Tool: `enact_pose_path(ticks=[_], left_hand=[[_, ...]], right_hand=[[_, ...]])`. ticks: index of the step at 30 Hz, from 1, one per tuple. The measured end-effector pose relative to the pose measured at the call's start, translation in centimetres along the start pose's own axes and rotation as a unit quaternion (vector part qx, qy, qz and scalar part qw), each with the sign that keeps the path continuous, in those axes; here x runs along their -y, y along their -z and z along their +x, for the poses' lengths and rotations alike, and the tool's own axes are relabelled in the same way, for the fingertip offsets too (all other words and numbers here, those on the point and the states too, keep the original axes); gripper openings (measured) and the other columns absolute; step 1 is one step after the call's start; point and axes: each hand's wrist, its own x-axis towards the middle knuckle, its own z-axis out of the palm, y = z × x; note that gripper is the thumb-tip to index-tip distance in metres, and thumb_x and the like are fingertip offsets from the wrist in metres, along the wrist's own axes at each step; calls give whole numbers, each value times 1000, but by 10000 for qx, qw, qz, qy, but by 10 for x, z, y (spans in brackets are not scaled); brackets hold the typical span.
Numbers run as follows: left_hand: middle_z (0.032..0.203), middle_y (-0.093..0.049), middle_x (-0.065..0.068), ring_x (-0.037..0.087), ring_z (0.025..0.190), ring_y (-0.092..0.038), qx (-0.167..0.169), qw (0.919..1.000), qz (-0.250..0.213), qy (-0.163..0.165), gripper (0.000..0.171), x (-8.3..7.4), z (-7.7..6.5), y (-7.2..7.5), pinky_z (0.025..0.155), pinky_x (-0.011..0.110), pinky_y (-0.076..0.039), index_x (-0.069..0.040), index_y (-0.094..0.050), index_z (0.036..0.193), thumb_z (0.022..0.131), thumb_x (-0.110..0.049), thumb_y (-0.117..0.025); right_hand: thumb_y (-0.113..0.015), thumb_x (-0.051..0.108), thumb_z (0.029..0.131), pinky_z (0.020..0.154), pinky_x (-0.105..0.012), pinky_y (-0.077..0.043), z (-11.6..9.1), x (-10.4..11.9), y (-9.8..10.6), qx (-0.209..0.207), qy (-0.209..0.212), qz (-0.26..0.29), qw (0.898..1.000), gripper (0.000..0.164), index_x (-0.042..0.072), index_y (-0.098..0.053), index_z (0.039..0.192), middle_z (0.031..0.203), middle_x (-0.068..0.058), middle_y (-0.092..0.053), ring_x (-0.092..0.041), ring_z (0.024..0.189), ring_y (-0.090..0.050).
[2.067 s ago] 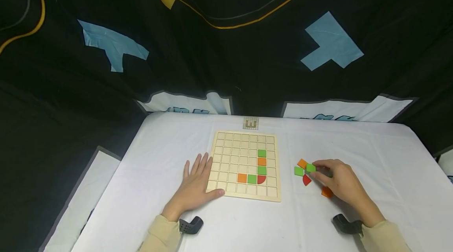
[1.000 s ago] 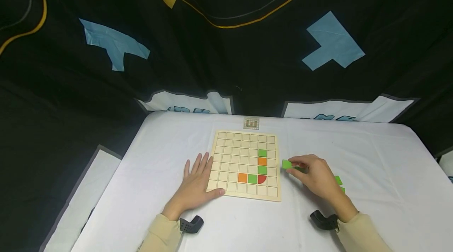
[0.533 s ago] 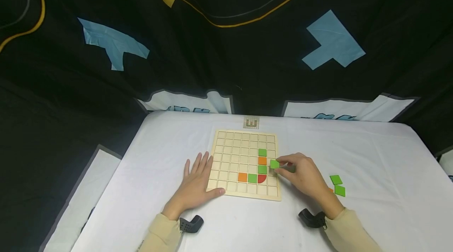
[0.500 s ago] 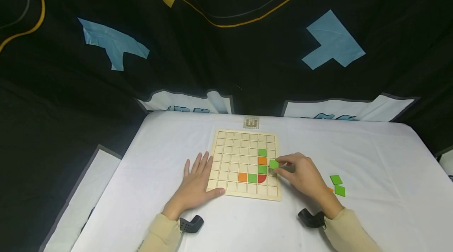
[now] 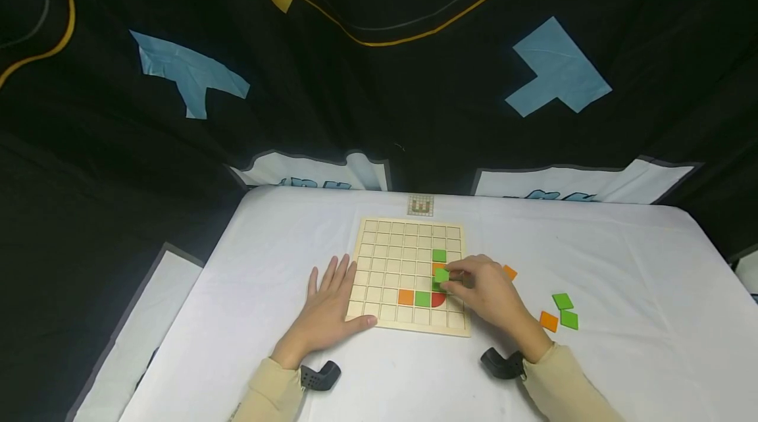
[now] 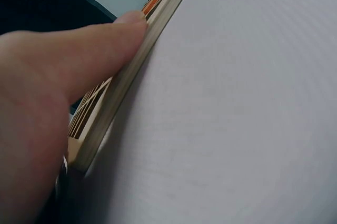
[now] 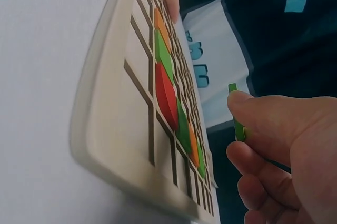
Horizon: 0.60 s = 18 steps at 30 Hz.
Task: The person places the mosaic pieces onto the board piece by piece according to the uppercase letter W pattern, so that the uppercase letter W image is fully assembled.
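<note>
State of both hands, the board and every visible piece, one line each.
Left hand: fingers straight, thumb over the board
Right hand: pinching the raised green tile
Raised green tile: above the board, not set down
Board: on the cloth, partly filled
Green board tiles: three, in cells
Orange board tiles: two, in cells
Red piece: in a cell
Loose green tiles: two, on the cloth
Loose orange tiles: two, on the cloth

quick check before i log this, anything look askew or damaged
Nothing looks damaged. The loose tiles right of the board lie askew at mixed angles, while the seated tiles line up straight.
</note>
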Motion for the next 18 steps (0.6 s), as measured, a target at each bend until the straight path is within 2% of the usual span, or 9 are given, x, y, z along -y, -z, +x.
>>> enact_pose_path(ticks=[5, 10, 18], left_hand=[[167, -5, 19, 38, 153, 2, -4, 10000, 8, -13, 111, 0, 0, 0, 117, 65, 7, 1, -15, 159, 87, -73, -55], [167, -5, 19, 38, 153, 2, 21, 10000, 14, 2, 111, 1, 0, 0, 117, 65, 7, 1, -14, 159, 87, -74, -55], [167, -5, 19, 38, 153, 2, 52, 10000, 5, 26, 112, -1, 0, 1, 117, 65, 6, 1, -14, 159, 87, -73, -55]], right_hand=[[-87, 24, 79, 80, -38, -52, 3, 5, -6, -38, 58, 22, 10000, 30, 11, -79, 104, 92, 4, -75, -17, 92, -63], [-87, 26, 79, 82, -38, -52, 5, 8, -13, 27, -67, -16, 10000, 31, 13, -79, 105, 94, 6, -74, -17, 97, -63], [-87, 25, 78, 84, -38, -52, 9, 15, -22, 136, 6, -58, 9999, 29, 12, -79, 103, 89, 6, -73, -17, 94, -63]])
